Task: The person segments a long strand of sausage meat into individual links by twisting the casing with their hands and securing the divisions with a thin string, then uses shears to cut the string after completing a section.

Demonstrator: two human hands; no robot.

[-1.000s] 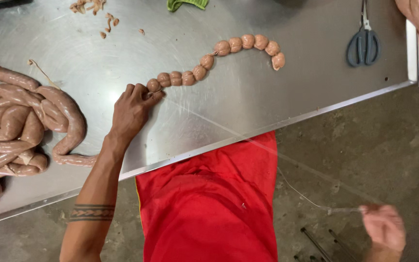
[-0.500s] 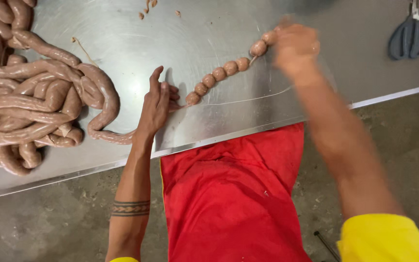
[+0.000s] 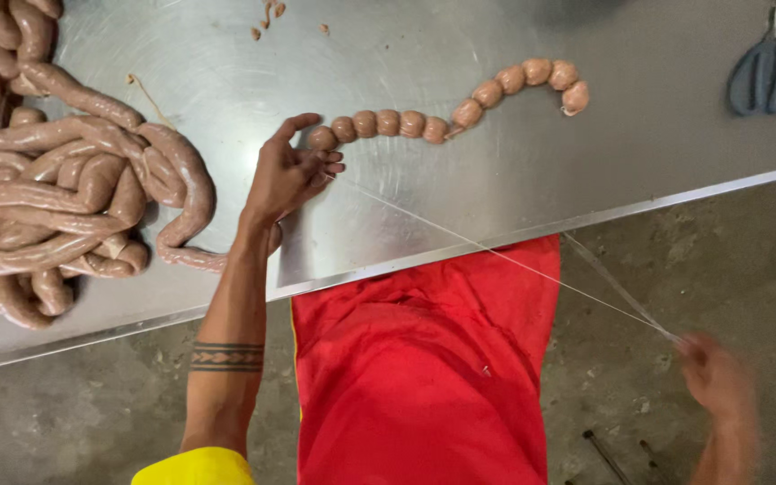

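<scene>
Head view is showing the left hand (image 3: 287, 175) pinning the near end of the sausage links (image 3: 446, 103) on the bench (image 3: 514, 189), fingers spread, anchoring them while the right hand (image 3: 718, 377), closed on the string (image 3: 496, 253), is pulling it taut off the edge; half a second ago it was up at the links.

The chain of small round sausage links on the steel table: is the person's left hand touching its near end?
Touching. In the head view, the left hand has its fingertips against the last link of the sausage chain.
</scene>
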